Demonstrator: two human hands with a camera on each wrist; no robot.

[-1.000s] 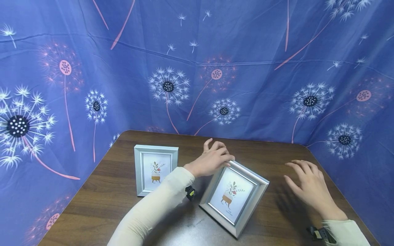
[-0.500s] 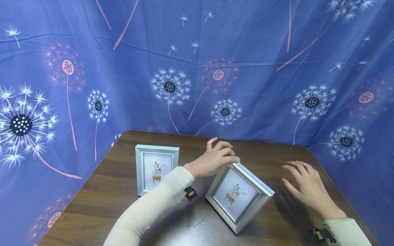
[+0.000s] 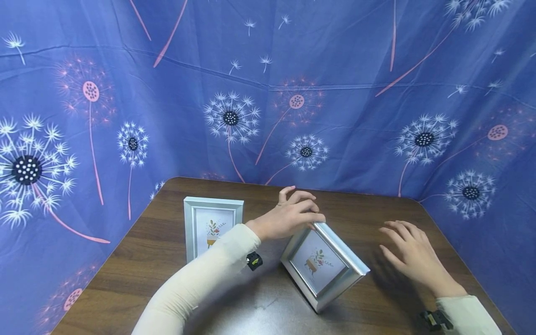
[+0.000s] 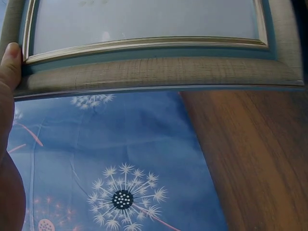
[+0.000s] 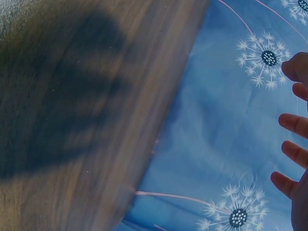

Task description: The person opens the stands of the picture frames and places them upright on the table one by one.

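Silver frame [image 3: 337,247] with potted-plant print [image 3: 316,262], in left hand [image 3: 291,216]

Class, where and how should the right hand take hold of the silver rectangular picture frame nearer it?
Probably pinch the silver frame by its free right corner, from the right: that corner juts toward the right hand, while the left hand holds the upper corner.

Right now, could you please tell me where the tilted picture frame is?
In the head view, the tilted frame is right of centre, held at its top corner by the left hand.
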